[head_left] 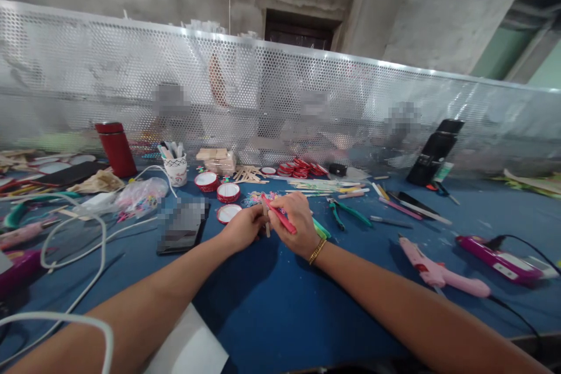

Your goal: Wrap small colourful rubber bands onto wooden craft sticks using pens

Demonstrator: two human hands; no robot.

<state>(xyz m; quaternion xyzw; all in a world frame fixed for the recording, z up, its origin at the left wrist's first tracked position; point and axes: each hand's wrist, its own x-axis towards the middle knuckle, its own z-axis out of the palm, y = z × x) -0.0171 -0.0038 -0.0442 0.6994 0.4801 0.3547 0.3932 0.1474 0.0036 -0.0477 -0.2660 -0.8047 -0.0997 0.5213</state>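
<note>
Narrow flat stick point(267, 229) between hands above blue surface point(272, 304), long axis running away from body; left hand point(241, 228) nearer, fingers pinching it. Right hand point(298, 223) just right of it, fingers closed round pink-red pen-like tool point(283, 217), slanting across, far end beside stick; contact unclear. Beyond left forearm: patterned cup point(179, 174) holding pens point(173, 150); clear bag point(144, 191) holding small colourful pieces.

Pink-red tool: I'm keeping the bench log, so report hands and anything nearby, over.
Right hand gripping pink-red tool. Left hand at thin stick beside it. Green-handled pliers lying to the right, clear of both hands.
</note>
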